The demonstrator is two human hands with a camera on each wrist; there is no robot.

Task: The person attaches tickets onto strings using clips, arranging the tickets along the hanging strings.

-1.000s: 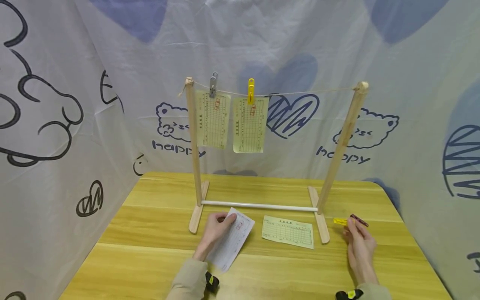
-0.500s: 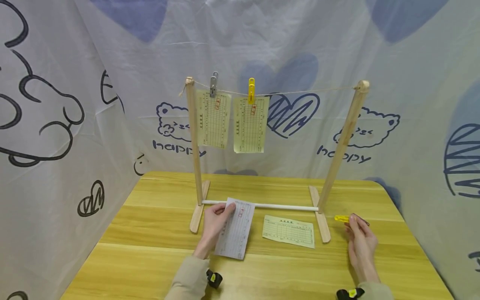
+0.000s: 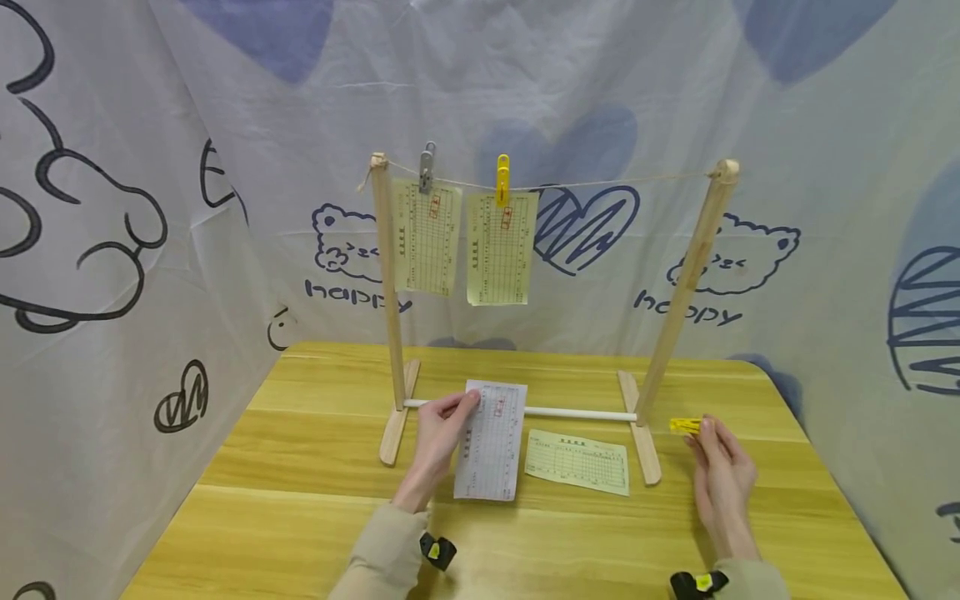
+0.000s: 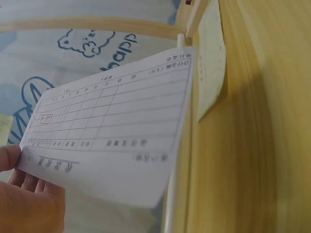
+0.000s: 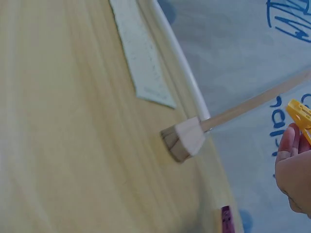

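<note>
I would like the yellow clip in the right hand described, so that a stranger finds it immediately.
On the table stands a wooden frame with a string across its top. Past its right foot, the person's right hand holds the yellow clip. Only this clip is hand-held: another yellow clip pins a slip to that string, and a purple clip lies on the table.

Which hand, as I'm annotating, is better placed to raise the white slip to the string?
Likely the left hand: it pinches the white slip, while the right hand holds a yellow clip.
</note>
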